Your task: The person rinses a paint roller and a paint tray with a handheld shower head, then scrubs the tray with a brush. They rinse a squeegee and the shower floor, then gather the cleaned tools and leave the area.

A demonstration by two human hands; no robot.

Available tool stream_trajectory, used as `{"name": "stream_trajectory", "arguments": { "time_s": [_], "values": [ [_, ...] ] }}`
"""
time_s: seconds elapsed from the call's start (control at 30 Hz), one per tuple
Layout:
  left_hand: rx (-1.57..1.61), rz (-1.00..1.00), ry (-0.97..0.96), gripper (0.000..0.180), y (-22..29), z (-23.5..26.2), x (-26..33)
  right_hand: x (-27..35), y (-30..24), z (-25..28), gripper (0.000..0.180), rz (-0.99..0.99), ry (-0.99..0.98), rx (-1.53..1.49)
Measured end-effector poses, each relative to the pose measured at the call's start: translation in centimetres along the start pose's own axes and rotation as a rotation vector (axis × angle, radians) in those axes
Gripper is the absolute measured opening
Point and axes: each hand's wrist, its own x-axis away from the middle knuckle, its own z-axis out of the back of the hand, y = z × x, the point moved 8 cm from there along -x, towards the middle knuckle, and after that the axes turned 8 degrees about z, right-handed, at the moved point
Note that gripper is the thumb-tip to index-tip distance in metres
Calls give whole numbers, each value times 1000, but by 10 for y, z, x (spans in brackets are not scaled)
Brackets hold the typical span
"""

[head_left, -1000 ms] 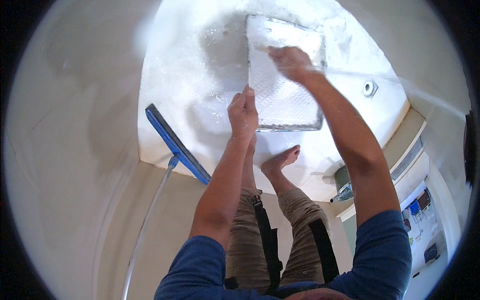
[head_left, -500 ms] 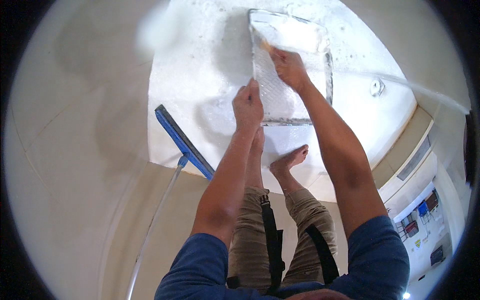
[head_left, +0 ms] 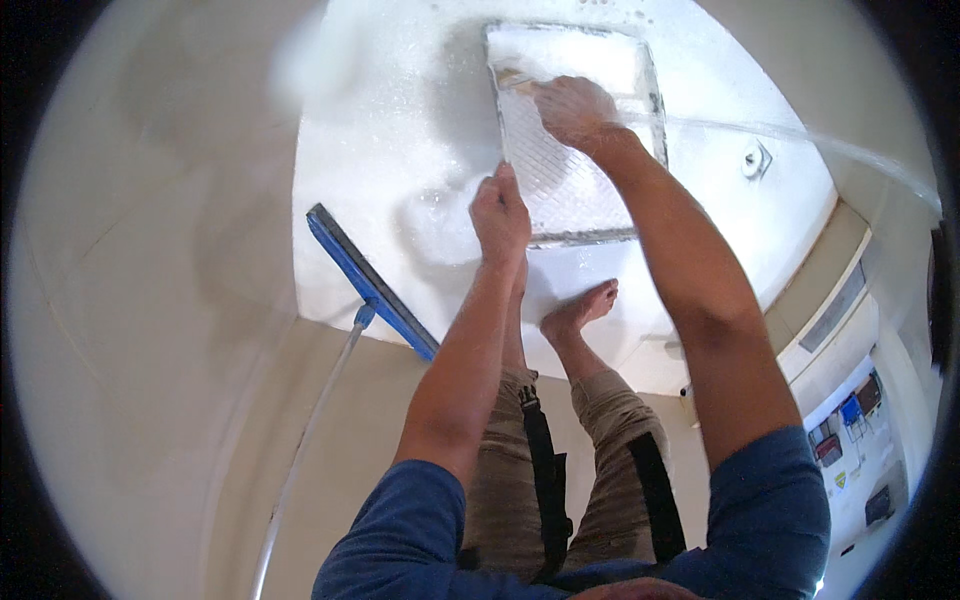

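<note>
A rectangular mesh filter panel [head_left: 565, 185] with a thin metal frame stands over the wet white floor, its face covered by a fine crossed grid. My left hand [head_left: 500, 212] is closed around the panel's left edge, partway down. Near the upper left corner, my right hand [head_left: 575, 110] grips a tan brush [head_left: 515, 80], with the brush end against the panel. Its bristles are too blurred to make out. A thin jet of water [head_left: 850, 155] comes in from the right and reaches the panel beside my right wrist.
A blue floor squeegee [head_left: 365, 280] with a long pale pole rests to the left of my left forearm. A round floor drain [head_left: 755, 160] lies right of the panel. My bare foot [head_left: 582, 308] is just below it. Light walls rise at both sides.
My right hand has shifted slightly right and turned, with the brush still near the upper left corner. The panel's top edge has moved a little left. My left hand keeps its hold.
</note>
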Motion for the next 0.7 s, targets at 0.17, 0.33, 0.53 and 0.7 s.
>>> {"name": "stream_trajectory", "arguments": {
  "time_s": [0.17, 0.33, 0.53, 0.7],
  "values": [
    [212, 114, -4, 39, -2, 14, -12, 164, -43, -27, 37, -63, -28, -282],
    [199, 168, -11, 35, 10, 6, 15, 196, 25, -45, 40, -360, -111, -30],
    [45, -102, 132, 33, 41, 12, 16, 152, 16, -37, 29, -496, 87, -357],
    [185, -59, 208, 35, 55, 22, 2, 219, -32, -32, 31, -419, 31, -248]
  ]
}}
